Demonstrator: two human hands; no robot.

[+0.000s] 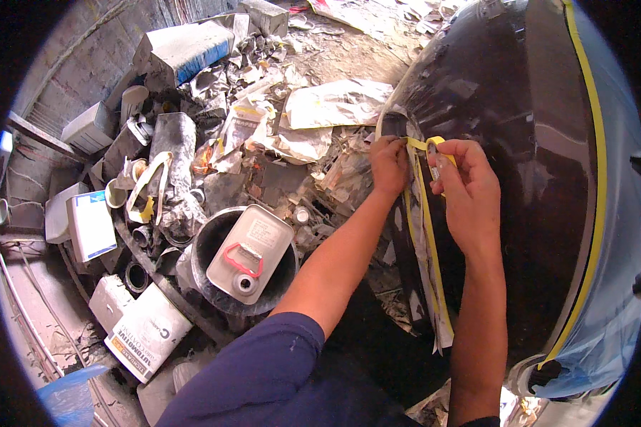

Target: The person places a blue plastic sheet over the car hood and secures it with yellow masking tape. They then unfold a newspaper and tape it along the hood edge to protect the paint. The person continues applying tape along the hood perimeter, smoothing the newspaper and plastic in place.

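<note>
My right hand (471, 186) is closed round a small roll of yellow masking tape (433, 147). A short strip of tape (416, 144) stretches from the roll to my left hand (390, 165), whose fingers are curled in and pinch its end at the edge of a dark vehicle panel (527, 185). Below both hands, a long strip of masking paper (421, 263), edged with yellow tape, hangs down along the panel's near edge. The fingertips of my left hand are partly hidden.
Blue plastic film (616, 285) covers the panel's right side behind a yellow tape line (597, 213). On the left, a rectangular metal can (267, 235) with a red handle rests on a round bucket (192, 274). Boxes, a white paper bag (148, 333) and crumpled paper (338, 103) litter the floor.
</note>
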